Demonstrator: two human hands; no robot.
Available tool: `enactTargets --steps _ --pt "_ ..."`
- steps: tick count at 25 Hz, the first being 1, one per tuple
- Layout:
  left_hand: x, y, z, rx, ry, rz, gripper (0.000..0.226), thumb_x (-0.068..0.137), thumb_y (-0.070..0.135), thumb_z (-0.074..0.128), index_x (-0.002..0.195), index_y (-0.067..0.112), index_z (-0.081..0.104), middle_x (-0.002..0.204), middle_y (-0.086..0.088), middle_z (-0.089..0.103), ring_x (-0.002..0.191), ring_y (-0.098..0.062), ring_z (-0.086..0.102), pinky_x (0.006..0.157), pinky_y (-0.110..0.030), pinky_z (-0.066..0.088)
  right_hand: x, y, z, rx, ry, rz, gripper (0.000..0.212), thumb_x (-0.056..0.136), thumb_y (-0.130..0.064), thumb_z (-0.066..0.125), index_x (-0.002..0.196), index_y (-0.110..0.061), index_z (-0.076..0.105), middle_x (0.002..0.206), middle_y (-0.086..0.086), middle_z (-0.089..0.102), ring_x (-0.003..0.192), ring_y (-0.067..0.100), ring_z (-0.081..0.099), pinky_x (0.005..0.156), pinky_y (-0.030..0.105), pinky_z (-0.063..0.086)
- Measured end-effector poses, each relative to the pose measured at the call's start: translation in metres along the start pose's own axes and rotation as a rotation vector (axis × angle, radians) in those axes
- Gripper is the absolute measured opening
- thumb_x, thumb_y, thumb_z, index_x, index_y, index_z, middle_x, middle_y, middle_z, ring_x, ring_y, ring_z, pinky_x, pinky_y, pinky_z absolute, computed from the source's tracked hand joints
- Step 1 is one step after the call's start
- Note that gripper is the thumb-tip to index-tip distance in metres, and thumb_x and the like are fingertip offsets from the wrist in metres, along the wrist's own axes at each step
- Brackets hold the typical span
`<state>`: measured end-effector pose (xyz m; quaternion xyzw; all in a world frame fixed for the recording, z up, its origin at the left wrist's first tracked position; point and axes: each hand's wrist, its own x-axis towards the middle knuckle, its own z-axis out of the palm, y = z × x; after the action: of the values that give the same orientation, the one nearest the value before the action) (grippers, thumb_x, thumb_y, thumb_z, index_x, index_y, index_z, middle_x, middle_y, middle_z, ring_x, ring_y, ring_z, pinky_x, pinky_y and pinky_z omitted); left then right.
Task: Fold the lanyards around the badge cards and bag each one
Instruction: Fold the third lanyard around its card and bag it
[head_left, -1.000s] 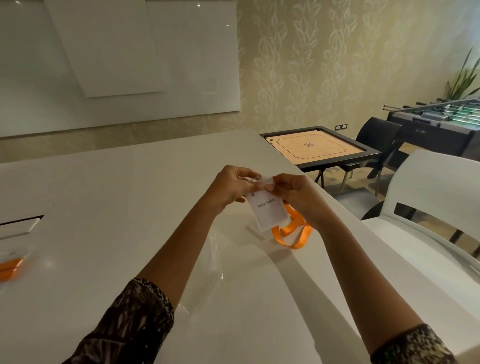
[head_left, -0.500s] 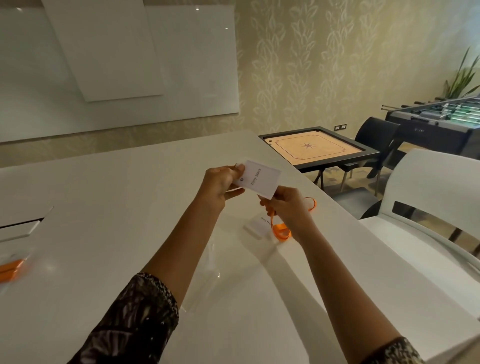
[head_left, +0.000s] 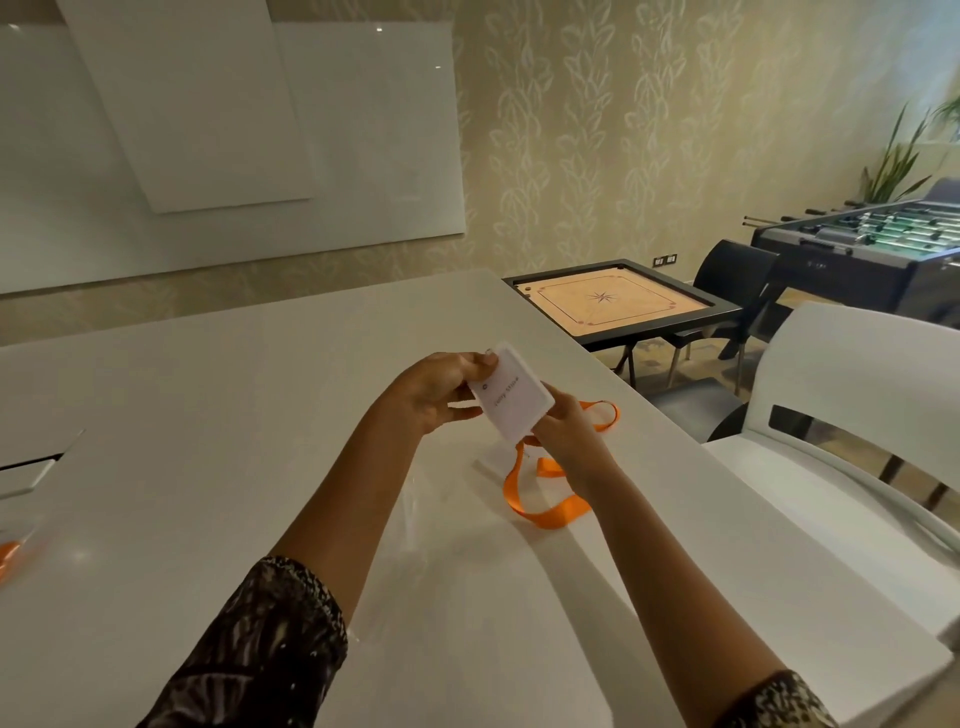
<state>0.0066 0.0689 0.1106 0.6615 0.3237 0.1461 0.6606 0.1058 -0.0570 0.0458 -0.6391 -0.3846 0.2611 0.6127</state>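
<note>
Before you lies a glossy white table (head_left: 208, 415), and beyond it a wall (head_left: 623, 130) papered with pale leaf vines. 2 shiny white panels (head_left: 182, 104) hang there on your left, 1 tilted across the other. On your right are a white chair (head_left: 857, 374), a carrom board (head_left: 618, 301) on a black stand, a black chair (head_left: 732, 275), a foosball table (head_left: 883, 239) and a green plant (head_left: 898, 161).

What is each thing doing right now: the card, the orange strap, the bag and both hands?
badge card: lifted off the table, tilted, held by both hands.
orange lanyard: unfolded, drooping from the card onto the table.
left hand: grips the card's upper end.
right hand: grips the card's lower end.
clear bag: lies on the table, looks empty.
</note>
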Motion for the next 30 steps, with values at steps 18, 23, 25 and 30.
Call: enactTargets --steps 18,23,25,30 --pt "0.015 -0.016 0.009 -0.369 0.376 0.086 0.019 0.092 0.019 0.063 0.107 0.007 0.064 0.093 -0.011 0.065 0.099 -0.029 0.062 0.075 -0.038 0.056 0.005 0.009 0.023 0.238 0.114 0.01 0.031 0.098 -0.003 0.044 0.125 -0.009 0.057 0.108 0.013 0.062 0.078 0.02 0.062 0.068 0.027 0.055" --pt "0.018 -0.026 0.007 -0.522 0.466 0.045 0.013 0.092 0.016 0.064 0.102 0.008 0.064 0.093 -0.01 0.065 0.098 -0.029 0.062 0.071 -0.039 0.054 0.014 0.008 0.022 0.435 0.062 0.186 0.015 0.094 -0.009 0.052 0.103 -0.008 0.064 0.092 0.013 0.059 0.064 0.012 0.046 0.06 0.022 0.042" --pt "0.017 -0.029 0.001 -0.466 0.404 0.022 0.018 0.088 0.02 0.068 0.102 0.009 0.065 0.095 -0.009 0.066 0.099 -0.028 0.063 0.073 -0.04 0.056 0.017 0.01 0.019 0.279 0.096 0.146 0.015 0.093 -0.012 0.059 0.105 -0.009 0.067 0.092 0.006 0.063 0.069 0.012 0.048 0.063 0.022 0.043" --pt "0.016 -0.026 -0.026 -0.19 0.077 -0.032 0.032 0.076 0.027 0.08 0.101 0.012 0.068 0.1 -0.009 0.072 0.087 -0.021 0.071 0.063 -0.032 0.06 0.025 0.004 0.003 0.075 0.038 0.069 0.011 0.09 -0.013 0.063 0.091 -0.02 0.072 0.079 -0.001 0.067 0.065 0.012 0.047 0.059 0.02 0.042"
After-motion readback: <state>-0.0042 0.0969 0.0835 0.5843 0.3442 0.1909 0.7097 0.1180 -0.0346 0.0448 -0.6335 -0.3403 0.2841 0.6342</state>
